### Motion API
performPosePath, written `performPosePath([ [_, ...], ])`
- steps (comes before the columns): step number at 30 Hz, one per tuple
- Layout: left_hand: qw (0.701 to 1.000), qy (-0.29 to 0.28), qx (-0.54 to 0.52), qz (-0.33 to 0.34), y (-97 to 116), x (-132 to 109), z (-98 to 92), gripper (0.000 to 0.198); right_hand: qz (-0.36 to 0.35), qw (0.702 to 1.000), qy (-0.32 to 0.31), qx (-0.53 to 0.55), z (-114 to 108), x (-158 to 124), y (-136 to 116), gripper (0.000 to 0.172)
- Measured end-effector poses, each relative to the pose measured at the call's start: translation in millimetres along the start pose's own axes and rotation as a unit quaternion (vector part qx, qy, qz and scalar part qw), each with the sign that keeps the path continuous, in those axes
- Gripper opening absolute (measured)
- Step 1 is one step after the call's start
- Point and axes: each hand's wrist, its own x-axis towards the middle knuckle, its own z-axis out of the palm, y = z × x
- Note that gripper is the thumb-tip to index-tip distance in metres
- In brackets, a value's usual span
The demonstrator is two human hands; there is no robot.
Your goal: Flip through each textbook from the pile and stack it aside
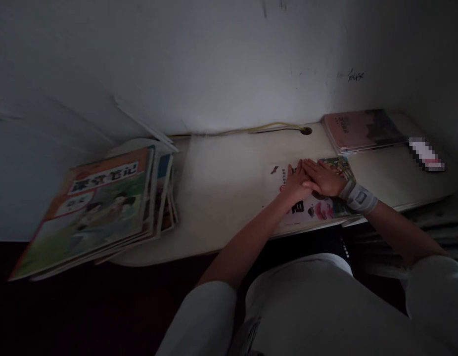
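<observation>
A book with a pale, pictured cover (310, 211) lies flat near the front edge of the white desk. On top of it rests my left hand (296, 182), fingers stretched out over the cover. My right hand (325, 179), with a grey band on its wrist, lies flat beside it, its fingers reaching to the left hand's fingers and touching them. Both hands cover the middle of the book, so part of the print there is hidden. Neither hand grips anything.
A stack of books (103, 202) overhangs the left end of the desk (217, 198). Pink-covered books (358, 129) lie at the back right, near a phone (427, 154) with a blurred screen. A yellow cable (266, 126) runs along the wall to a round hole.
</observation>
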Motion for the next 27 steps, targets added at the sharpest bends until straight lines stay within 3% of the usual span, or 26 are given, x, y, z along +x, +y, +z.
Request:
performPosePath([
  [3, 1.0, 0.01, 0.01, -0.002, -14.2, 8.3, 6.8, 0.062, 0.034, 0.999, -0.03, -0.003, 12.4, -0.2, 23.4, 0.066],
  [7, 1.0, 0.023, 0.015, -0.014, -27.9, 0.2, 9.4, 0.062, 0.072, 0.997, -0.01, -0.025, 16.6, -24.0, 53.7, 0.069],
  [13, 0.999, 0.043, 0.02, -0.016, -38.2, -23.0, 6.8, 0.058, 0.068, 0.998, 0.005, -0.017, 15.5, -44.0, 47.9, 0.075],
  [20, 0.979, 0.097, 0.032, -0.178, -96.4, -41.7, -6.6, 0.046, 0.115, 0.992, 0.052, 0.0, 21.4, -51.0, 66.7, 0.062],
  [27, 0.953, 0.134, -0.098, -0.253, -105.8, -29.1, -15.4, 0.028, 0.135, 0.988, 0.067, -0.015, 21.8, -52.4, 66.4, 0.057],
])
